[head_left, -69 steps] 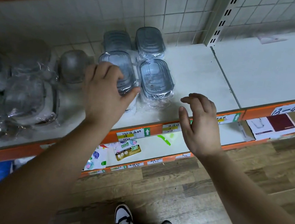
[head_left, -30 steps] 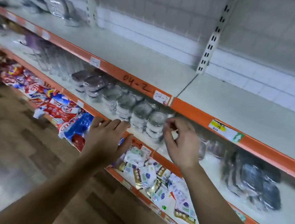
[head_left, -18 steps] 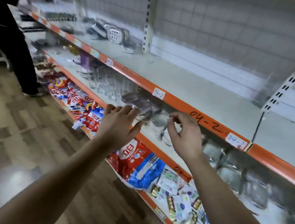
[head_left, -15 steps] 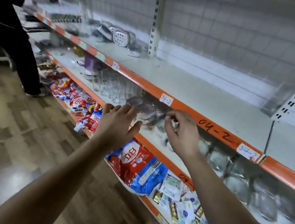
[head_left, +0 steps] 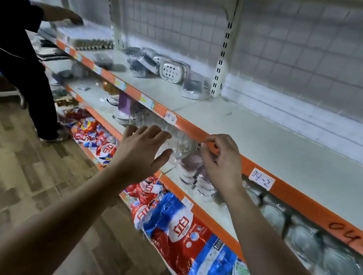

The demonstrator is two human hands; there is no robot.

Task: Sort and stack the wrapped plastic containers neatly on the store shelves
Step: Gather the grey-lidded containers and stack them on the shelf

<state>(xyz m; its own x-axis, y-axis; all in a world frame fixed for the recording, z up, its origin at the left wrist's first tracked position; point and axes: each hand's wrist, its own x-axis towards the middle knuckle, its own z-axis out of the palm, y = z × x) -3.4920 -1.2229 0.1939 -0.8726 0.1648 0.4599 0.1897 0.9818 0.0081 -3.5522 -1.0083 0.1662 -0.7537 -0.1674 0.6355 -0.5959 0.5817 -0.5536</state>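
Wrapped purple-lidded containers (head_left: 192, 164) stand stacked on the middle shelf (head_left: 210, 211), between my two hands. Clear wrapped containers (head_left: 181, 140) sit just behind them, and more wrapped round ones (head_left: 301, 232) line the same shelf to the right, blurred. My left hand (head_left: 142, 153) hovers in front of that shelf with fingers spread and straight, holding nothing. My right hand (head_left: 221, 160) hangs beside the orange edge of the upper shelf (head_left: 284, 188), fingers loosely curled, with nothing visibly in it. Several wrapped dishes (head_left: 172, 72) lie jumbled on the upper shelf.
Another person (head_left: 15, 48) in dark clothes stands at the left, reaching onto the upper shelf. Red and blue detergent bags (head_left: 176, 228) fill the lowest shelf. The upper shelf surface (head_left: 277, 147) on the right is bare white. Wooden floor (head_left: 22, 175) lies to the left.
The view has swung up and leftwards along the aisle. My left hand has left the container stack it rested on, and both hands now hover in front of the middle shelf.
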